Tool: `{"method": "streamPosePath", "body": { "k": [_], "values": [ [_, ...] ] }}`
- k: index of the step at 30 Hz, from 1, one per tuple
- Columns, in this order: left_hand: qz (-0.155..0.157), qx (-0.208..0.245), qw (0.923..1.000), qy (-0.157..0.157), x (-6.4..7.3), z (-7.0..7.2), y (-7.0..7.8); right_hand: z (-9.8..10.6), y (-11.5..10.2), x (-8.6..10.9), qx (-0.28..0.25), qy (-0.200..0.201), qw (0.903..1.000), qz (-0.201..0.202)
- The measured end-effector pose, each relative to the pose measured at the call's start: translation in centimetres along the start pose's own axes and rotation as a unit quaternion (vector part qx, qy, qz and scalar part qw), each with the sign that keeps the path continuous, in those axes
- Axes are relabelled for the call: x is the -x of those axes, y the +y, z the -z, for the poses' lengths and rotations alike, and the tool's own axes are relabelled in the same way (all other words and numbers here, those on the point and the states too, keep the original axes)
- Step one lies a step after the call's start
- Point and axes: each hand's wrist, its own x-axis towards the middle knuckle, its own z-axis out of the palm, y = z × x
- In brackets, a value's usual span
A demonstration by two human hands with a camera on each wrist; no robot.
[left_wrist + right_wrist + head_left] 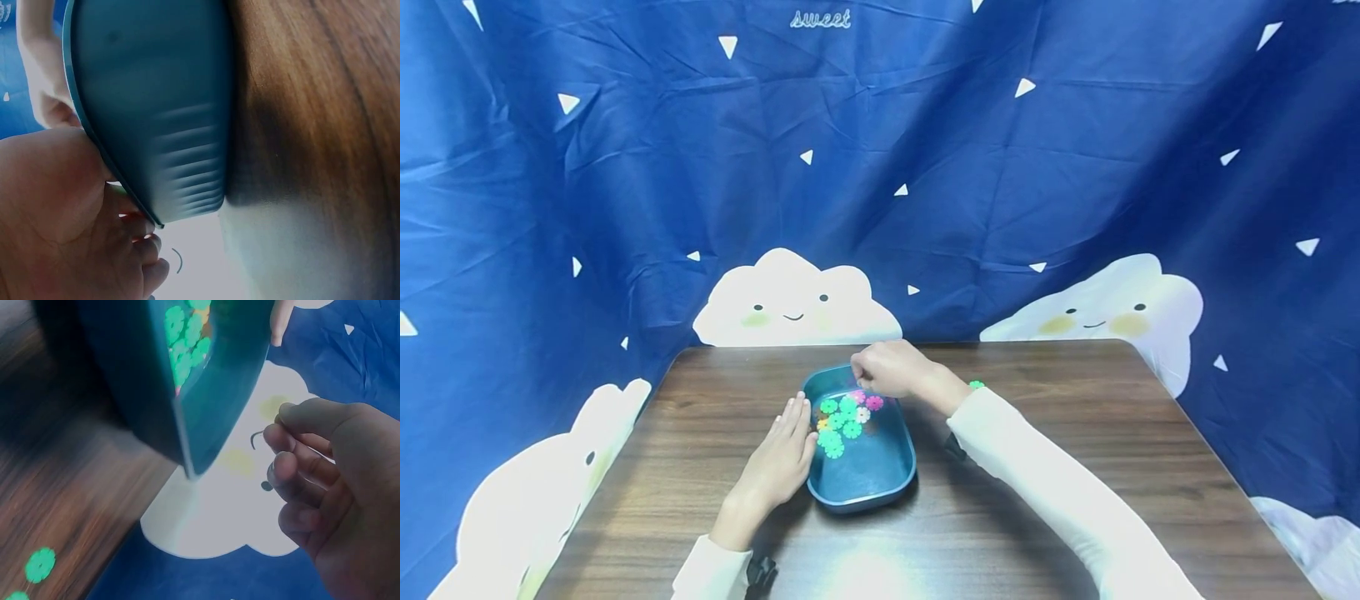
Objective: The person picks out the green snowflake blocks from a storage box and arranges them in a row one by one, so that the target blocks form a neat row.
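A teal tray (pixel 865 471) stands on the table with several flower-shaped plastic pieces in it: green (pixel 852 429), pink (pixel 874 402), white (pixel 862 414) and orange ones. My left hand (pixel 778 458) lies with straight fingers along the tray's left rim; the left wrist view shows its palm (pixel 56 212) against that rim. Over the far right corner of the tray is my right hand (pixel 891 368). In the right wrist view its fingers (pixel 306 465) are loosely bent, thumb close to the forefinger, and no piece shows between them.
Beyond my right forearm a green flower piece (pixel 976 385) lies on the wooden table (pixel 1037 467); the right wrist view shows two green pieces (pixel 40 565) there. A blue curtain (pixel 850 167) with white clouds hangs behind the table's far edge.
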Motion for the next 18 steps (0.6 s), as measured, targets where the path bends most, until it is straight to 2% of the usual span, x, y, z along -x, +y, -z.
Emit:
{"method": "streamPosePath", "body": {
  "k": [11,18],
  "values": [
    [0.001,-0.001,1.0,-0.001,0.1,0.3,0.2,-1.4,-2.4,-3.5,0.006,-0.017,0.9998,0.011],
    [0.008,-0.003,0.9999,-0.015,-0.2,0.1,0.1,-2.6,-3.0,-4.8,-0.003,-0.054,0.9983,-0.023]
  ]
}}
